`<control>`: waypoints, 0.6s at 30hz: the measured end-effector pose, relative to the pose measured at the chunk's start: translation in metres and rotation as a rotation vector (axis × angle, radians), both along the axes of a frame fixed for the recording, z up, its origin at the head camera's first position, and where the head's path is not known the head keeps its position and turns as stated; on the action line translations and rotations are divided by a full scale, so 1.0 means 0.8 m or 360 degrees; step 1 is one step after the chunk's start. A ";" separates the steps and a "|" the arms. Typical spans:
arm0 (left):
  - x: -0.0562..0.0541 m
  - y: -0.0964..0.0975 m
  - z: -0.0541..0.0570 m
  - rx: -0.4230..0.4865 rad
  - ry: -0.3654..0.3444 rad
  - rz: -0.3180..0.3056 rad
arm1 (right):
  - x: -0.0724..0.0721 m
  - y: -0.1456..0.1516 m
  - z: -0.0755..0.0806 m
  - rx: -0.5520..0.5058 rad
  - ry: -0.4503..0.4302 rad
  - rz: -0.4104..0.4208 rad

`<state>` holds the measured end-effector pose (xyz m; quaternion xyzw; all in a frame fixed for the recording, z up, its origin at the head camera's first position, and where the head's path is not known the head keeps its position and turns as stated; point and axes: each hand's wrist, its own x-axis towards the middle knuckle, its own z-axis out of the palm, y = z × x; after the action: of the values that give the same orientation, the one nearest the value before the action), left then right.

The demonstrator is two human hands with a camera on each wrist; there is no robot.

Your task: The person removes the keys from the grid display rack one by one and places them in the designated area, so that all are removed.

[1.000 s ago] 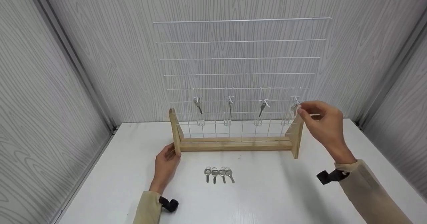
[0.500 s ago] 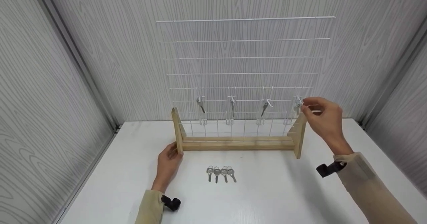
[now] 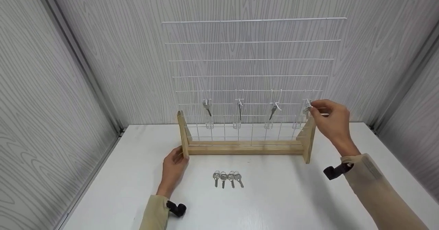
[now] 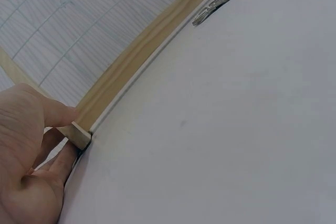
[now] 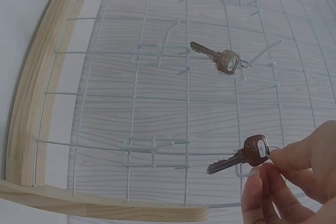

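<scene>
My right hand (image 3: 331, 122) pinches the ring of a silver key (image 5: 254, 150) between thumb and fingertips. This key is at the rightmost hook of a white wire grid rack (image 3: 252, 20); whether its ring is around the hook is hidden by my fingers. My left hand (image 3: 173, 168) grips the lower front of the rack's left wooden side (image 3: 182, 134), thumb on one face and fingers on the other, as the left wrist view shows. Three more keys hang from hooks to the left: one key (image 3: 207, 107), a middle key (image 3: 240, 110) and another key (image 3: 273, 110).
Several silver keys (image 3: 223, 179) with rings lie in a row on the white table (image 3: 267, 202), in front of the rack's wooden crossbar (image 3: 245, 151). Lower hooks (image 3: 268, 125) are on the grid. Wood-grain panels (image 3: 85, 24) stand behind and at both sides.
The head view has shifted slightly, so the rack appears farther right. My right fingers have risen a little at the rightmost hook, still pinching the key's ring. My left hand keeps its grip.
</scene>
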<state>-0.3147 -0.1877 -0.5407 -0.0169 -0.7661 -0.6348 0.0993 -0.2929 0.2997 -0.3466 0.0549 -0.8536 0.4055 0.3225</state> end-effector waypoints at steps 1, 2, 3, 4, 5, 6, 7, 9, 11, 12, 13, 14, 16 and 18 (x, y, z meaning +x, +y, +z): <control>0.000 0.000 0.000 0.0002 0.0000 0.0001 | 0.000 0.000 -0.001 0.0001 -0.0001 -0.0004; -0.001 0.001 0.000 0.0002 0.0000 0.0001 | 0.000 0.000 -0.001 0.0005 -0.0002 -0.0007; -0.001 0.001 0.001 0.0003 0.0000 0.0000 | 0.000 0.001 -0.001 0.0005 -0.0005 -0.0011; -0.002 0.001 0.001 0.0009 -0.0002 0.0000 | 0.000 0.001 -0.002 0.0006 -0.0010 -0.0016; -0.002 0.001 0.001 0.0014 -0.0006 0.0000 | 0.000 0.001 -0.002 0.0008 -0.0012 -0.0021; -0.002 0.002 0.001 0.0015 -0.0001 -0.0006 | 0.000 0.001 -0.002 0.0014 -0.0015 -0.0028; -0.002 0.002 0.001 0.0019 -0.0001 -0.0009 | 0.000 0.001 -0.002 0.0016 -0.0016 -0.0032; -0.002 0.002 0.001 0.0023 -0.0002 -0.0007 | 0.001 0.001 -0.002 0.0013 -0.0016 -0.0036; -0.002 0.001 0.001 0.0024 0.0017 -0.0012 | 0.001 0.001 -0.001 0.0004 -0.0014 -0.0035; -0.001 0.001 0.001 0.0022 0.0027 -0.0015 | 0.001 0.001 -0.001 0.0000 -0.0017 -0.0036; -0.001 0.001 0.001 0.0025 0.0024 -0.0012 | 0.002 0.001 -0.002 -0.0005 -0.0020 -0.0036; -0.001 0.001 0.001 0.0024 0.0025 -0.0012 | 0.003 0.001 -0.002 -0.0010 -0.0023 -0.0037; -0.002 0.000 0.000 0.0021 0.0027 -0.0016 | 0.004 0.000 -0.002 -0.0015 -0.0030 -0.0037; -0.002 -0.001 0.000 0.0025 0.0011 -0.0009 | 0.006 0.000 -0.001 -0.0015 -0.0032 -0.0032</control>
<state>-0.3162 -0.1885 -0.5407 -0.0205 -0.7606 -0.6411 0.1002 -0.2884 0.2994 -0.3474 0.0406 -0.8553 0.4067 0.3183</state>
